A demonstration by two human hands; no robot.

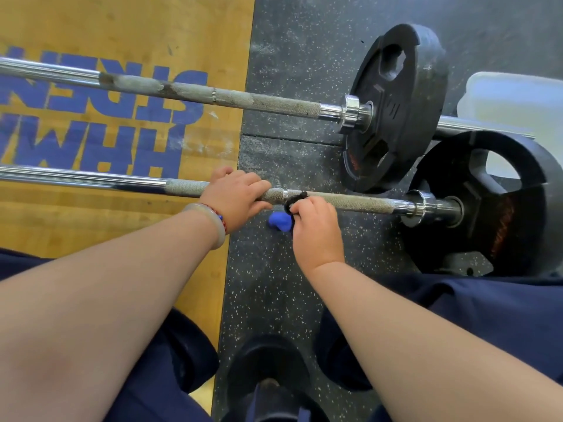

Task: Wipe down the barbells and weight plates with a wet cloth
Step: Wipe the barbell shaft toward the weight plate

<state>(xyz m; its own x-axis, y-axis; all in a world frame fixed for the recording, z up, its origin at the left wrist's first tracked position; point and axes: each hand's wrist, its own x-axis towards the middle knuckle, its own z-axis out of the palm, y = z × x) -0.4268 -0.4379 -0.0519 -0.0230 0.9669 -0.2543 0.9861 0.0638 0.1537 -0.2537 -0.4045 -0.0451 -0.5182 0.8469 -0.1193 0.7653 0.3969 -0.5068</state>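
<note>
left fingers (253, 181) wrap near barbell (350, 201); right fingers (301, 210) pinch black band (294, 198); 2 barbells (243, 100), 2 plates (396, 95), 1 cloth (278, 222)

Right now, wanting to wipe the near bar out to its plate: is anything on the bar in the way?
Yes: a small black loop, pinched by the right hand, lies against the near bar. Beyond it, nothing visible up to the weight plate.

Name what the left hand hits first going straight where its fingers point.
Likely the black loop the right hand pinches at the near barbell, just past the left hand.
</note>
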